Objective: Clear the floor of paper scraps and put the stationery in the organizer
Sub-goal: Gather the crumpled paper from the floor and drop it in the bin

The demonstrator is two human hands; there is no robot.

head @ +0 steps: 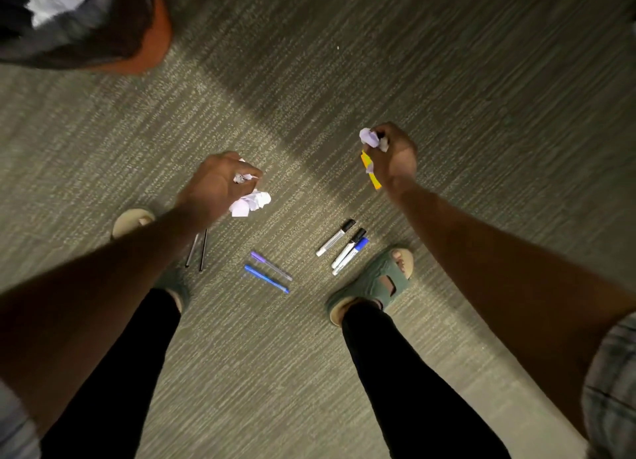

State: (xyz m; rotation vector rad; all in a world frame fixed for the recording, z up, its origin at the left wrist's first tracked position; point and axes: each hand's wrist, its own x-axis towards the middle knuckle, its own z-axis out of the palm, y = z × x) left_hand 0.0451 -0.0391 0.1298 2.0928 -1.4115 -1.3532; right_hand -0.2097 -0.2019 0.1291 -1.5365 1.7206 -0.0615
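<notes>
You stand over the carpet with both fists full. Your left hand (220,180) is clenched on white scraps (250,202); your right hand (392,159) is clenched on a crumpled ball (370,138) and an orange strip (371,173). The scrap step looks nearly done: no loose paper shows on the floor (447,80). Next, carry both loads to the bin (86,21) at the far left, which already holds paper. Then come the markers (344,247) by your right foot, the pens (268,274) between your feet, and two dark sticks (198,250). No organizer is in view.
</notes>
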